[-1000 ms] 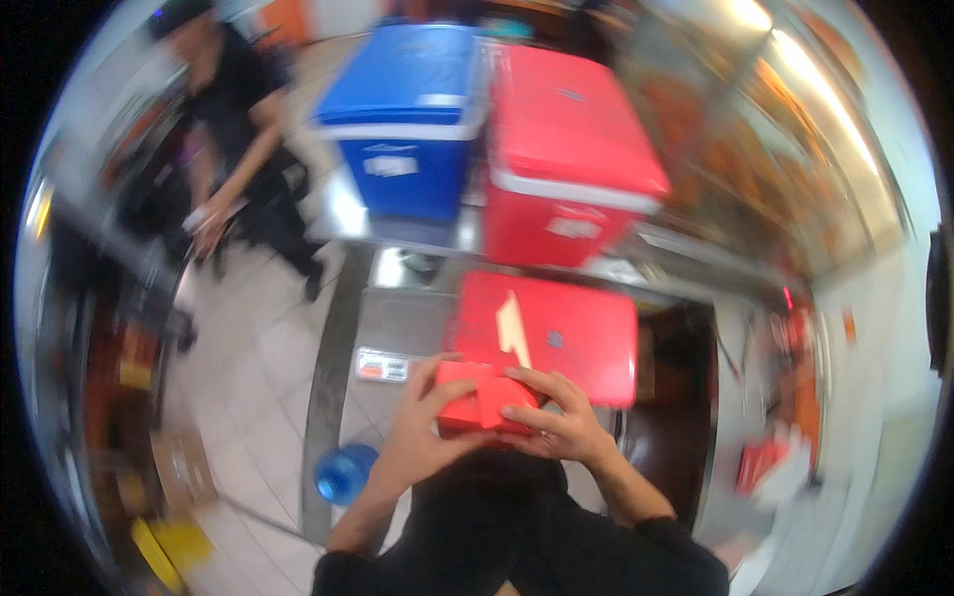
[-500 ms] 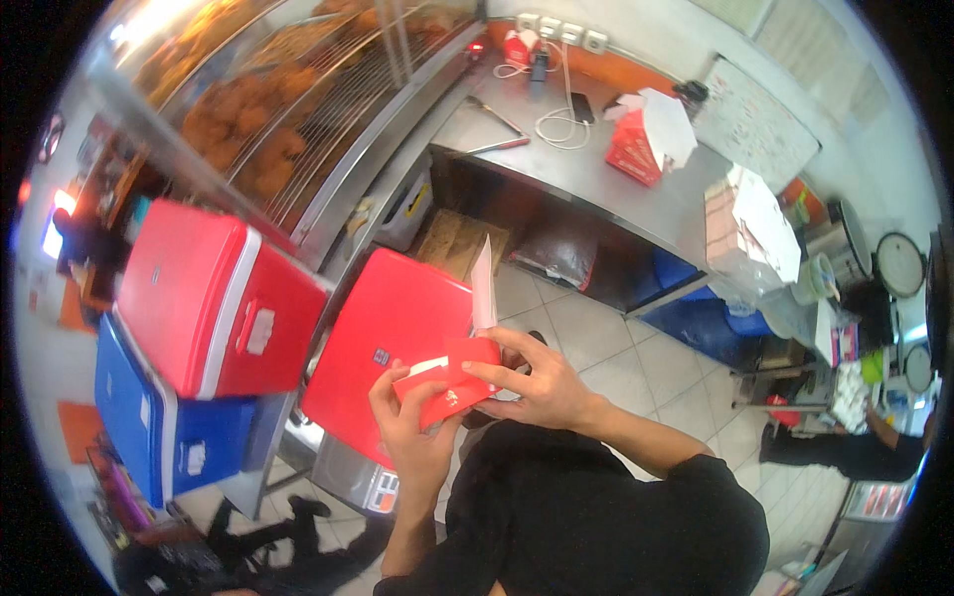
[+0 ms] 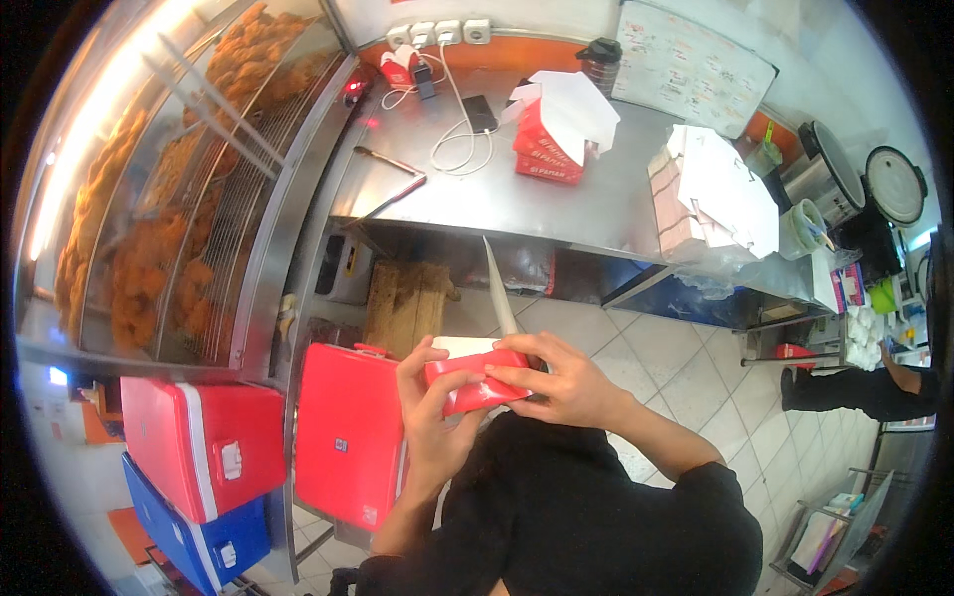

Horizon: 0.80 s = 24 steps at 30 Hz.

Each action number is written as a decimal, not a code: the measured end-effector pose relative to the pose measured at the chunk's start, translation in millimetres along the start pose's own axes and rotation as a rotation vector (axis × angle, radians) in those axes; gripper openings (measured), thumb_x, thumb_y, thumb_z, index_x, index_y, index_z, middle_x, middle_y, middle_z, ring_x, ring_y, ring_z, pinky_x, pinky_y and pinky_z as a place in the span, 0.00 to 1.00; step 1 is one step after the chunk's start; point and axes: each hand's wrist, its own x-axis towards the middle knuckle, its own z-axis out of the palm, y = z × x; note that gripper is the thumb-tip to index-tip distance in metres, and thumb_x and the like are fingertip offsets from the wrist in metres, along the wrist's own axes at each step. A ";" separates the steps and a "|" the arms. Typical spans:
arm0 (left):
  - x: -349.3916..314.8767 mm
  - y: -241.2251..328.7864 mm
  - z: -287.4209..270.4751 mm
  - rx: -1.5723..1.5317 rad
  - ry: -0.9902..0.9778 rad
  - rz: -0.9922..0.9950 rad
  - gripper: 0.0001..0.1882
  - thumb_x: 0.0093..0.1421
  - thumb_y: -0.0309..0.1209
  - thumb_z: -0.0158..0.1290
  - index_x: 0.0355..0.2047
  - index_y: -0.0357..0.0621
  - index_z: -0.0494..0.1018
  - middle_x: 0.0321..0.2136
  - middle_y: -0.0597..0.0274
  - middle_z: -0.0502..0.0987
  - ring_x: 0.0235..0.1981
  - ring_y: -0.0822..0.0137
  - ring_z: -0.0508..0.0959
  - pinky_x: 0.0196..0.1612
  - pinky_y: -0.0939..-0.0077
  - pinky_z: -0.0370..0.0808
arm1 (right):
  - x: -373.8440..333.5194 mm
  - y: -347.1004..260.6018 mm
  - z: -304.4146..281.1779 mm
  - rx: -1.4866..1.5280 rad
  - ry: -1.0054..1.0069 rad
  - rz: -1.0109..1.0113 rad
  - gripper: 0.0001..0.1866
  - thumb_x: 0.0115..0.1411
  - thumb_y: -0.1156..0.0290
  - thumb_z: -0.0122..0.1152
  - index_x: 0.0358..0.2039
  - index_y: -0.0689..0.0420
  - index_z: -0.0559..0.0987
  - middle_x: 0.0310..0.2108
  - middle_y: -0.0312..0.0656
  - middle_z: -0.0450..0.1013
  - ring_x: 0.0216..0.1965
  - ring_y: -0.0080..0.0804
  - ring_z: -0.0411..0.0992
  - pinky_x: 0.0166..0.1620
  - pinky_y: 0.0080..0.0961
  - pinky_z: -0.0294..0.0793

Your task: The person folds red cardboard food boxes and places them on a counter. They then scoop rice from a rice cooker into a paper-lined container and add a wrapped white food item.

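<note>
In front of my body, a red cardboard food box [image 3: 475,395] with a white inside is held between both hands. One long pale flap [image 3: 499,288] of it stands up on the far side. My left hand [image 3: 433,422] grips the box's left end, fingers bent over its near wall. At the right end, my right hand [image 3: 568,385] pinches the cardboard, its fingertips on the upper edge and front. Both palms' undersides and part of the box's right end are hidden.
A steel counter [image 3: 477,204] carries stacked red boxes [image 3: 549,149], pale flat boxes [image 3: 686,194], tongs [image 3: 393,159] and a phone [image 3: 480,112]. Left are a fried chicken display [image 3: 169,248], red cooler [image 3: 199,447], blue cooler [image 3: 184,531] and large red lid [image 3: 348,437]. Another person [image 3: 845,392] stands far right.
My view has swung to the right, so the counter and display sit further left. The box has turned more level in my hands, which both keep hold of it.
</note>
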 end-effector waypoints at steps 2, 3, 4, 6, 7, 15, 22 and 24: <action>24.7 5.7 25.6 -0.006 -0.043 0.026 0.23 0.40 0.20 0.74 0.38 0.46 0.80 0.57 0.54 0.64 0.66 0.46 0.65 0.66 0.51 0.67 | -1.8 24.8 -30.9 -0.029 0.003 0.023 0.32 0.51 0.69 0.74 0.59 0.51 0.77 0.59 0.47 0.69 0.52 0.45 0.71 0.55 0.41 0.74; 38.5 6.6 39.6 0.022 -0.044 0.088 0.24 0.41 0.20 0.74 0.40 0.46 0.79 0.56 0.54 0.65 0.65 0.46 0.66 0.65 0.51 0.68 | -2.0 35.1 -44.1 -0.025 0.030 0.021 0.33 0.52 0.70 0.73 0.61 0.52 0.76 0.59 0.47 0.68 0.54 0.47 0.69 0.58 0.43 0.72; 51.7 6.2 54.5 0.050 -0.049 0.144 0.25 0.41 0.20 0.74 0.41 0.46 0.79 0.56 0.54 0.66 0.64 0.46 0.68 0.65 0.51 0.68 | -3.3 42.5 -54.6 0.001 0.037 0.095 0.35 0.52 0.70 0.72 0.63 0.53 0.73 0.60 0.49 0.67 0.56 0.48 0.68 0.60 0.43 0.69; 73.3 6.3 82.3 0.074 -0.047 0.272 0.28 0.43 0.21 0.74 0.45 0.46 0.76 0.55 0.53 0.69 0.61 0.46 0.70 0.64 0.50 0.69 | -8.0 54.7 -76.2 0.055 0.077 0.243 0.39 0.53 0.71 0.70 0.67 0.55 0.68 0.62 0.51 0.64 0.59 0.51 0.64 0.64 0.43 0.64; 84.2 5.5 96.8 0.069 -0.038 0.349 0.29 0.44 0.21 0.74 0.47 0.47 0.75 0.53 0.53 0.71 0.60 0.46 0.72 0.63 0.49 0.70 | -9.9 62.3 -86.1 0.129 0.079 0.262 0.46 0.53 0.67 0.71 0.71 0.57 0.61 0.64 0.54 0.60 0.62 0.54 0.60 0.67 0.44 0.60; 165.5 -17.4 147.6 -0.174 -0.345 0.719 0.27 0.49 0.27 0.72 0.50 0.58 0.77 0.55 0.57 0.74 0.56 0.48 0.76 0.62 0.42 0.67 | 3.5 132.7 -81.2 0.124 0.569 0.290 0.42 0.41 0.56 0.83 0.48 0.54 0.62 0.53 0.50 0.57 0.55 0.45 0.59 0.58 0.41 0.62; 288.8 -102.0 162.8 -0.746 -0.605 -0.067 0.49 0.45 0.49 0.74 0.64 0.48 0.63 0.69 0.48 0.53 0.71 0.49 0.54 0.71 0.50 0.51 | -11.5 198.9 -100.7 0.114 0.551 0.185 0.45 0.38 0.56 0.80 0.54 0.51 0.63 0.51 0.49 0.57 0.53 0.45 0.58 0.56 0.44 0.61; 318.7 -118.7 172.0 -0.814 -0.902 -0.100 0.50 0.45 0.49 0.74 0.64 0.48 0.62 0.71 0.47 0.49 0.73 0.48 0.51 0.72 0.51 0.50 | -10.3 213.7 -109.2 0.102 0.499 0.265 0.46 0.38 0.56 0.77 0.56 0.52 0.64 0.53 0.52 0.58 0.56 0.49 0.59 0.59 0.47 0.60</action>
